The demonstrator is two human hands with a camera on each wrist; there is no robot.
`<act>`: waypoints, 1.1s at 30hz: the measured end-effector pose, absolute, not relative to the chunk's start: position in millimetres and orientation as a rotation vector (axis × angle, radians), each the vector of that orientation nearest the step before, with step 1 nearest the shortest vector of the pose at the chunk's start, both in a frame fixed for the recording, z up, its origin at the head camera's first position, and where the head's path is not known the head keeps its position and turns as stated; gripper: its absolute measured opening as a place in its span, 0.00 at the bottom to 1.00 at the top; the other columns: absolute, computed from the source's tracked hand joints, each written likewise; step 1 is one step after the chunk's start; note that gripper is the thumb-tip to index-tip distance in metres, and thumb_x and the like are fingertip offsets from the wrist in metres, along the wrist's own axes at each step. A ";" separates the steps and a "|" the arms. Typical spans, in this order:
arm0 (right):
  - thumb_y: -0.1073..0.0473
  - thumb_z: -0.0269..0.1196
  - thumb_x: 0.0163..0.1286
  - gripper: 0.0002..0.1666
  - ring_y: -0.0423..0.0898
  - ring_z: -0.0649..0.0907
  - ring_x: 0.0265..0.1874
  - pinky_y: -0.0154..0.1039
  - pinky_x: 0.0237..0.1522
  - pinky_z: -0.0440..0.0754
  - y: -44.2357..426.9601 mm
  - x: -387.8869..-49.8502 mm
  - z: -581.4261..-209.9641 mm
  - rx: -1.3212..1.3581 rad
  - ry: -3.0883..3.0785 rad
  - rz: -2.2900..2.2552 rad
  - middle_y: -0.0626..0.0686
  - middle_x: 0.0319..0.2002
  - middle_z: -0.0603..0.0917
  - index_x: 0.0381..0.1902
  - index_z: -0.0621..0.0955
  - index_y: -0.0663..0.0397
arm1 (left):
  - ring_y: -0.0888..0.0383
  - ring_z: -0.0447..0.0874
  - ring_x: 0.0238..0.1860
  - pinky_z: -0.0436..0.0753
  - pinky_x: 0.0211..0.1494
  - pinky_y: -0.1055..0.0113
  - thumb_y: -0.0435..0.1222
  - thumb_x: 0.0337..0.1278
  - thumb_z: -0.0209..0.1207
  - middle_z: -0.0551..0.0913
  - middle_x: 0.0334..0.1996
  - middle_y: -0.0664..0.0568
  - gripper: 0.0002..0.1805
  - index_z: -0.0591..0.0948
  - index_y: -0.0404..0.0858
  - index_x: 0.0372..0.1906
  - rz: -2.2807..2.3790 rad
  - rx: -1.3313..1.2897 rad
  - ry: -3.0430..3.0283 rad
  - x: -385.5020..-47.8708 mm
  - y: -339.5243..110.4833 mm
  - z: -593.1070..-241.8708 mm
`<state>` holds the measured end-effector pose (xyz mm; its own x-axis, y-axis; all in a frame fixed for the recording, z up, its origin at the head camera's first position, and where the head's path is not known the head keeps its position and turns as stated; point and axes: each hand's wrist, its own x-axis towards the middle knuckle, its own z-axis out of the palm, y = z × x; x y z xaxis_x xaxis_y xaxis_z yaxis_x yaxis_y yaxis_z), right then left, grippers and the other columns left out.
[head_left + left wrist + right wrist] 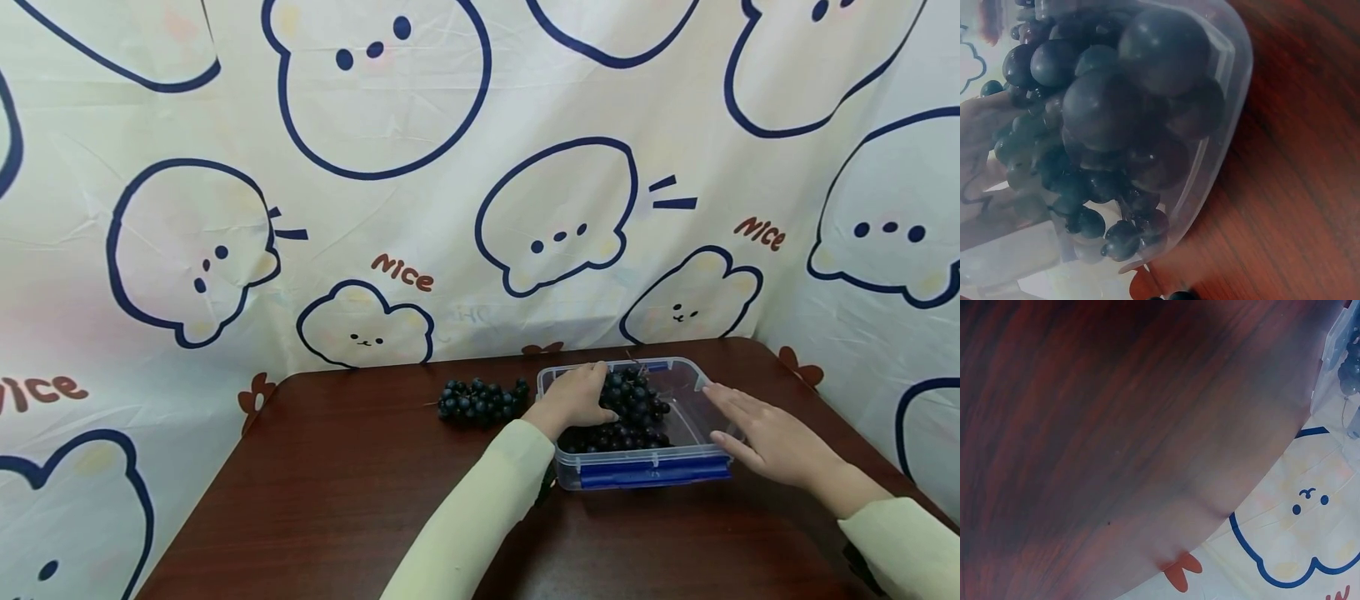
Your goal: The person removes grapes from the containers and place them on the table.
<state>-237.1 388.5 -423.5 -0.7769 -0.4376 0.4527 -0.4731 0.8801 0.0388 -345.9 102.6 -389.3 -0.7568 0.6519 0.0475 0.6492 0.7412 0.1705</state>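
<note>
A clear plastic container (682,452) with blue side clips stands on the table, dark grapes (633,400) filling its left part. Over its left rim reaches the left hand (576,400), touching the grapes, its thumb stretched across them; how far its fingertips curl is hidden. The right hand (772,437) rests with extended fingers against the container's right rim. In the left wrist view, grapes (1104,112) show large beside the clear container wall (1241,69). The right wrist view catches only the container's edge (1329,356) and no hand.
Another bunch of dark grapes (480,402) lies on the brown table (330,483), left of the container. Behind the table hangs a pale cloth (420,217) with blue cartoon outlines, and it continues along the right side.
</note>
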 end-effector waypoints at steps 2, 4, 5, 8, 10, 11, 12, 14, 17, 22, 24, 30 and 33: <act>0.49 0.65 0.65 0.40 0.63 0.74 0.59 0.35 0.69 0.48 388.4 -237.0 -423.9 0.667 -2.587 0.110 0.65 0.64 0.72 0.70 0.67 0.60 | 0.57 0.65 0.68 0.70 0.65 0.64 0.54 0.58 0.63 0.63 0.71 0.50 0.46 0.56 0.40 0.76 0.286 1.090 2.908 -345.6 103.1 -389.8; 0.50 0.65 0.64 0.41 0.63 0.74 0.59 0.31 0.68 0.44 388.2 -236.9 -424.0 0.672 -2.581 0.114 0.65 0.64 0.72 0.70 0.66 0.60 | 0.57 0.65 0.68 0.69 0.65 0.64 0.53 0.59 0.63 0.62 0.72 0.50 0.46 0.56 0.41 0.76 0.295 1.088 2.902 -345.6 103.2 -390.5; 0.50 0.65 0.64 0.41 0.63 0.74 0.59 0.29 0.66 0.41 388.2 -237.0 -424.0 0.675 -2.578 0.115 0.65 0.64 0.72 0.70 0.66 0.60 | 0.56 0.64 0.69 0.69 0.65 0.64 0.53 0.59 0.63 0.62 0.72 0.50 0.46 0.56 0.41 0.76 0.298 1.088 2.900 -345.8 103.0 -390.7; 0.50 0.65 0.64 0.41 0.63 0.74 0.58 0.28 0.66 0.41 387.8 -236.9 -424.0 0.678 -2.571 0.114 0.65 0.64 0.72 0.70 0.66 0.60 | 0.56 0.63 0.69 0.68 0.66 0.64 0.54 0.59 0.63 0.61 0.72 0.50 0.46 0.57 0.41 0.75 0.288 1.098 2.898 -346.7 102.6 -391.5; 0.50 0.65 0.64 0.41 0.63 0.74 0.58 0.29 0.66 0.42 387.7 -236.9 -424.0 0.677 -2.570 0.115 0.65 0.64 0.72 0.70 0.66 0.59 | 0.57 0.65 0.68 0.69 0.65 0.65 0.54 0.59 0.63 0.62 0.72 0.49 0.44 0.59 0.41 0.75 0.270 1.111 2.898 -347.5 102.6 -391.7; 0.50 0.65 0.64 0.41 0.63 0.74 0.58 0.29 0.66 0.42 387.7 -236.9 -423.9 0.676 -2.571 0.116 0.65 0.64 0.72 0.70 0.66 0.59 | 0.57 0.65 0.68 0.70 0.65 0.65 0.55 0.59 0.62 0.62 0.72 0.49 0.44 0.60 0.41 0.74 0.259 1.117 2.897 -347.8 102.5 -391.7; 0.50 0.65 0.64 0.41 0.63 0.74 0.58 0.29 0.66 0.42 387.6 -237.0 -423.9 0.676 -2.570 0.116 0.65 0.64 0.72 0.70 0.66 0.60 | 0.57 0.66 0.67 0.70 0.64 0.65 0.55 0.59 0.62 0.62 0.71 0.49 0.43 0.61 0.42 0.74 0.251 1.121 2.896 -348.1 102.7 -391.7; 0.50 0.66 0.64 0.41 0.63 0.74 0.58 0.30 0.67 0.43 387.6 -237.0 -423.8 0.675 -2.572 0.116 0.65 0.64 0.72 0.70 0.66 0.60 | 0.57 0.68 0.66 0.72 0.63 0.66 0.55 0.59 0.62 0.62 0.70 0.48 0.43 0.62 0.42 0.74 0.243 1.126 2.891 -348.6 103.1 -391.8; 0.50 0.66 0.64 0.41 0.63 0.74 0.58 0.34 0.69 0.48 387.6 -236.6 -423.6 0.673 -2.572 0.114 0.65 0.63 0.72 0.70 0.67 0.60 | 0.56 0.67 0.66 0.71 0.63 0.65 0.55 0.59 0.61 0.61 0.71 0.48 0.43 0.61 0.42 0.74 0.254 1.115 2.872 -349.1 103.7 -392.0; 0.50 0.65 0.64 0.40 0.63 0.74 0.58 0.39 0.69 0.55 386.9 -235.7 -423.1 0.671 -2.567 0.112 0.65 0.63 0.72 0.70 0.67 0.60 | 0.56 0.65 0.68 0.70 0.64 0.63 0.54 0.61 0.60 0.60 0.72 0.49 0.43 0.57 0.43 0.76 0.296 1.091 2.843 -348.7 104.3 -392.9; 0.49 0.65 0.65 0.40 0.63 0.74 0.58 0.38 0.69 0.53 386.5 -235.3 -422.8 0.673 -2.565 0.114 0.65 0.63 0.72 0.70 0.67 0.60 | 0.56 0.64 0.69 0.69 0.65 0.63 0.53 0.62 0.60 0.60 0.73 0.50 0.44 0.56 0.43 0.76 0.300 1.087 2.839 -348.7 104.5 -393.4; 0.49 0.65 0.65 0.40 0.64 0.75 0.58 0.34 0.69 0.49 386.7 -235.5 -422.7 0.677 -2.563 0.111 0.66 0.63 0.73 0.69 0.67 0.61 | 0.57 0.64 0.69 0.68 0.66 0.65 0.51 0.62 0.61 0.60 0.73 0.50 0.43 0.56 0.41 0.76 0.278 1.113 2.847 -349.5 105.0 -393.1; 0.50 0.65 0.65 0.39 0.64 0.75 0.58 0.28 0.66 0.41 387.1 -236.2 -422.8 0.681 -2.563 0.113 0.66 0.63 0.73 0.69 0.68 0.61 | 0.58 0.64 0.68 0.68 0.65 0.66 0.50 0.62 0.62 0.62 0.72 0.50 0.43 0.57 0.40 0.75 0.275 1.136 2.856 -350.1 104.7 -392.8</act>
